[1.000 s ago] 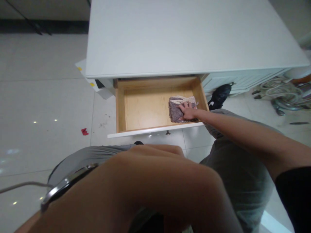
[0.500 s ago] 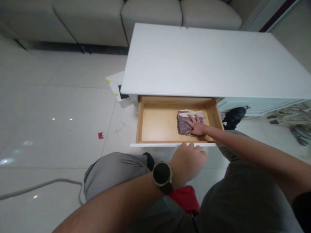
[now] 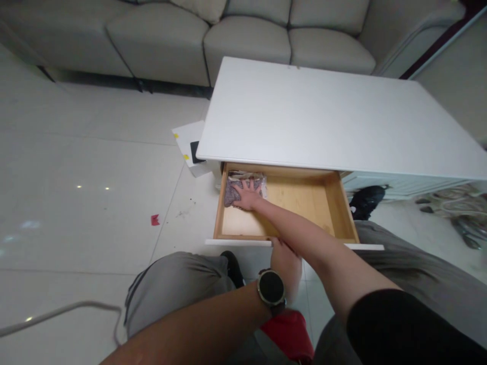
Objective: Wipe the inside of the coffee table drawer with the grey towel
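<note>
In the head view a wooden drawer [image 3: 300, 195] with a white front is pulled out of a white table [image 3: 327, 116]. A folded purple-grey cloth [image 3: 232, 193] with a pale part lies on the drawer floor in its back left corner. Flat on top of the cloth rests my right hand [image 3: 248, 195], its fingers spread. My left hand [image 3: 287, 263], below a wristwatch [image 3: 271, 287], is closed at the middle of the drawer front; my right forearm passes over it and hides part of the fingers.
A grey sofa [image 3: 247, 48] stands behind the table. White boxes or sheets [image 3: 186, 136] lie at its left side, and a red scrap [image 3: 154, 220] is on the tiled floor. Black shoes, a hose [image 3: 83, 304] and coiled cables [image 3: 452, 197] are around my legs.
My right hand has slid the cloth from the right side of the drawer to its back left corner. The left hand stays at the drawer front. The view has tilted up slightly.
</note>
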`<state>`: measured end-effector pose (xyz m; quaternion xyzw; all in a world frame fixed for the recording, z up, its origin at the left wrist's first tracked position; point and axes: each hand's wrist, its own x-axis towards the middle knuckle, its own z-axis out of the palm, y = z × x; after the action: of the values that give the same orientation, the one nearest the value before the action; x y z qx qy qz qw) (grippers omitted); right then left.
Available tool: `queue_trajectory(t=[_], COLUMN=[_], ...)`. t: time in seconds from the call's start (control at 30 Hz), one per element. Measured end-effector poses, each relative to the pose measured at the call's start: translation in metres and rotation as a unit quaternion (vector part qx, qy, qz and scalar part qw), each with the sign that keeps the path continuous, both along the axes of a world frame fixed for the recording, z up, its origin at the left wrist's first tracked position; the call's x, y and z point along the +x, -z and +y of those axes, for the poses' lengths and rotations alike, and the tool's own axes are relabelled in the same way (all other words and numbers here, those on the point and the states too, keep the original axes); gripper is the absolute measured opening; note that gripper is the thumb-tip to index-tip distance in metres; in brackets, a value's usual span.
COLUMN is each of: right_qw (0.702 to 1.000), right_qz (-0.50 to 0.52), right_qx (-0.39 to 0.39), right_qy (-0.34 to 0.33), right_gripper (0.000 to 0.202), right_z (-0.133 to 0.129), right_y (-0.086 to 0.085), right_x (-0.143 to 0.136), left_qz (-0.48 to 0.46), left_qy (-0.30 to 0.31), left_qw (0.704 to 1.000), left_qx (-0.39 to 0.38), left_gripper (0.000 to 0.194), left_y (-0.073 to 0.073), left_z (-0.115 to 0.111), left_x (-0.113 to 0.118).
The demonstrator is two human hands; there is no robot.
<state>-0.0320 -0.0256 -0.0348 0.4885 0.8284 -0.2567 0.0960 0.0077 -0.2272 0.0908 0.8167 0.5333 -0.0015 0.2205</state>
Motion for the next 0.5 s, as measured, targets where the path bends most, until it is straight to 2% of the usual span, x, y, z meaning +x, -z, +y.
queue_trajectory(t=[0.07,0.17,0.27,0.4,0.5], right_qw=[1.000,0.998,0.995,0.975,0.978], right_qz=[0.004,-0.021,-0.076,-0.169,-0.191], right_qx=[0.005,0.034,0.059,0.080,0.052], right_qy=[-0.030,-0.050,-0.007,0.119,0.066], right_gripper=[0.089,0.083,0.080,0.081,0.088], right_z=[0.003,0.006,0.009,0.005,-0.012], right_y=[0.000,-0.004,-0.010,-0.018,-0.021], right_x=[0.021,0.085,0.164,0.253,0.290], left_qz=[0.017,0.035,0.026,0.015,0.012], left_qy=[0.014,0.031,0.043,0.054,0.062], left_qw=[1.000,0.999,0.998,0.998,0.996], left_qx=[-0.007,-0.018,-0.025,-0.038,-0.058], left_gripper=[0.032,0.031,0.031,0.032,0.032], left_y=[0.000,-0.002,-0.002,-0.004,-0.008], left_z=[0.001,0.003,0.005,0.009,0.011], left_x=[0.000,-0.001,-0.003,-0.008,-0.009])
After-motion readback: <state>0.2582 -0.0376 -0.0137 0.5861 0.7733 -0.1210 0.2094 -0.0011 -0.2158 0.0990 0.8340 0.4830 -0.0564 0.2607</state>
